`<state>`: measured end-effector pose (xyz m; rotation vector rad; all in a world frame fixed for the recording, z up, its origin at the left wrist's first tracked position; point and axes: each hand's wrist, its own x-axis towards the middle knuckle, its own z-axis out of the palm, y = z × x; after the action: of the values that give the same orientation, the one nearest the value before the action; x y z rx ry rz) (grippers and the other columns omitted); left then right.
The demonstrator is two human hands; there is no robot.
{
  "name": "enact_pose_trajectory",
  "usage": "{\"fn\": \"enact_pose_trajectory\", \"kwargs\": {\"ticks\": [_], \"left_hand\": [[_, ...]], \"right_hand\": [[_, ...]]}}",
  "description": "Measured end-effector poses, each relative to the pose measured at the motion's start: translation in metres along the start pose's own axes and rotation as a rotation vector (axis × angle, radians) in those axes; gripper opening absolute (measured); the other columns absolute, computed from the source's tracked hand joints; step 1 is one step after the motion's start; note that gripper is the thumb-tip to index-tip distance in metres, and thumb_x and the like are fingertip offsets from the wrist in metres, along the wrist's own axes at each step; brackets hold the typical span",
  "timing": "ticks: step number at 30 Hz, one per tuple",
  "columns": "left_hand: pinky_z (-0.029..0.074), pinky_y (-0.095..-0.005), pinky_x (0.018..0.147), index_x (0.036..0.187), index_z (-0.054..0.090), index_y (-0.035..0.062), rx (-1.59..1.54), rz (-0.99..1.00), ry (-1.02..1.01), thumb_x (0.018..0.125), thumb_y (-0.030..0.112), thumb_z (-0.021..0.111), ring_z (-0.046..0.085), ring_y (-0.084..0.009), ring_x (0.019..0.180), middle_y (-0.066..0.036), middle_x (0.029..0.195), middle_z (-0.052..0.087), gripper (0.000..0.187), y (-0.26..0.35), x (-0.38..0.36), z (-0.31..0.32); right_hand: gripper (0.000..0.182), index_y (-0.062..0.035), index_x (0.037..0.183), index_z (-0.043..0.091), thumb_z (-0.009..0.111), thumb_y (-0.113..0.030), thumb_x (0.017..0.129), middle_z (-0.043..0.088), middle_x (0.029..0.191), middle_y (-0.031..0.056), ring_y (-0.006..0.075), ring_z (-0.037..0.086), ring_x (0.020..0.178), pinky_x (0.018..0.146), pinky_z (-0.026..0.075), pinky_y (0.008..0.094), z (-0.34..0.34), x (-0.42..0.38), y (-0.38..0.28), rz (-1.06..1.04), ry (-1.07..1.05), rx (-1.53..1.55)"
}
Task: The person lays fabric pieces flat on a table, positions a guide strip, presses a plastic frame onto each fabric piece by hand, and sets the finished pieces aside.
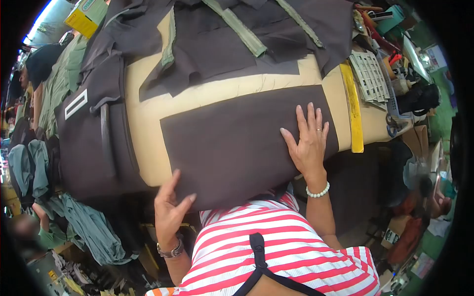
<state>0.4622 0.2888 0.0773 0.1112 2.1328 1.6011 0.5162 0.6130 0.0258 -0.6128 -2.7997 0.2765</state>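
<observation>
A dark brown fabric panel (237,143) lies flat across the pale tabletop (140,113), its near edge hanging over toward my striped shirt. My right hand (308,140) rests on the panel's right part, palm down, with the fingers spread. At the panel's lower left corner is my left hand (170,207), thumb and index finger apart, near or touching the cloth edge. Some of its other fingers are hidden. Beyond the panel lie more dark fabric pieces (217,49) with green strips (239,32) on them.
To the left, folded dark cloth (89,143) carries a white rectangular frame (76,104) and a dark curved bar (105,140). A yellow ruler (352,108), a pale slotted panel (369,79) and scissors (392,126) lie on the right. Other people and green garments (89,229) appear at left.
</observation>
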Motion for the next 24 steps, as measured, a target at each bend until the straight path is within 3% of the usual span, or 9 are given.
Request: {"fn": "enact_pose_trajectory", "kwargs": {"ticks": [3,5,7,10,14,15,17,21,24], "left_hand": [[0.035,-0.0428,0.105,0.133,0.049,0.0015,0.863,0.382,0.5,0.071,0.012,0.079,0.042,-0.0378,0.127,-0.024,0.14,0.041,0.07,0.019,0.01,0.034],[0.032,-0.0502,0.106,0.135,0.048,0.0065,0.853,0.688,0.227,0.069,0.027,0.081,0.034,-0.0418,0.132,-0.025,0.145,0.033,0.077,0.026,0.03,0.059],[0.026,-0.0558,0.108,0.141,0.041,0.0113,0.85,0.794,-0.126,0.068,0.036,0.08,0.029,-0.0385,0.137,-0.02,0.148,0.031,0.086,0.033,0.046,0.094],[0.019,-0.0572,0.11,0.143,0.038,0.0148,0.952,0.808,-0.383,0.068,0.04,0.079,0.025,-0.0365,0.139,-0.017,0.149,0.03,0.089,0.017,0.069,0.132],[0.019,-0.0579,0.11,0.146,0.033,0.0188,1.1,0.779,-0.378,0.071,0.036,0.078,0.023,-0.0353,0.14,-0.015,0.151,0.027,0.089,0.012,0.071,0.137],[0.019,-0.0582,0.109,0.146,0.033,0.0187,1.102,0.767,-0.378,0.071,0.036,0.078,0.023,-0.0355,0.14,-0.015,0.151,0.027,0.089,0.012,0.07,0.137],[0.019,-0.059,0.109,0.146,0.033,0.0186,1.106,0.736,-0.371,0.071,0.035,0.078,0.023,-0.0359,0.14,-0.015,0.151,0.027,0.089,0.011,0.067,0.138],[0.02,-0.0604,0.108,0.145,0.034,0.0177,1.059,0.74,-0.34,0.072,0.039,0.076,0.023,-0.0366,0.14,-0.016,0.151,0.027,0.087,0.007,0.063,0.14],[0.02,-0.061,0.107,0.145,0.036,0.0164,1.042,0.765,-0.321,0.074,0.046,0.072,0.023,-0.0375,0.139,-0.018,0.15,0.027,0.084,0.006,0.064,0.14]], "right_hand": [[0.065,-0.007,0.139,0.043,0.059,-0.044,0.088,0.035,0.145,0.024,0.0443,0.03,0.134,0.106,0.022,0.0622,0.0,-0.007,-0.004,0.021,0.021,-0.036],[0.065,-0.0063,0.139,0.043,0.059,-0.043,0.088,0.035,0.145,0.0238,0.0441,0.03,0.134,0.106,0.022,0.0619,0.0,-0.005,-0.007,0.022,0.014,-0.044],[0.065,-0.0052,0.138,0.043,0.06,-0.042,0.087,0.036,0.144,0.0236,0.0438,0.03,0.134,0.106,0.022,0.0615,-0.004,-0.004,0.001,0.054,0.08,-0.015],[0.067,-0.0001,0.138,0.04,0.063,-0.038,0.087,0.037,0.143,0.023,0.0428,0.032,0.133,0.107,0.022,0.0601,-0.015,-0.004,0.032,0.107,0.331,0.016],[0.064,0.0056,0.131,0.04,0.057,-0.041,0.091,0.043,0.133,0.025,0.0395,0.043,0.122,0.096,0.036,0.048,-0.026,-0.033,0.111,0.539,0.51,-0.317],[0.059,0.0051,0.12,0.051,0.058,-0.046,0.09,0.056,0.116,0.025,0.0394,0.054,0.11,0.089,0.042,0.045,-0.025,-0.041,0.125,0.585,0.515,-0.342],[0.046,0.0039,0.101,0.059,0.065,-0.04,0.088,0.064,0.089,0.017,0.0288,0.063,0.087,0.076,0.048,0.0385,-0.05,-0.035,0.113,0.96,0.231,0.071],[0.022,0.0022,0.089,0.056,0.071,-0.014,0.086,0.058,0.078,0.0036,0.0068,0.051,0.074,0.063,0.045,0.0237,-0.044,-0.051,0.13,0.68,0.496,0.442],[0.014,0.0035,0.095,0.055,0.062,-0.008,0.092,0.058,0.091,0.0083,0.0112,0.054,0.077,0.069,0.048,0.026,-0.078,-0.052,0.103,0.414,0.713,0.327]]}}
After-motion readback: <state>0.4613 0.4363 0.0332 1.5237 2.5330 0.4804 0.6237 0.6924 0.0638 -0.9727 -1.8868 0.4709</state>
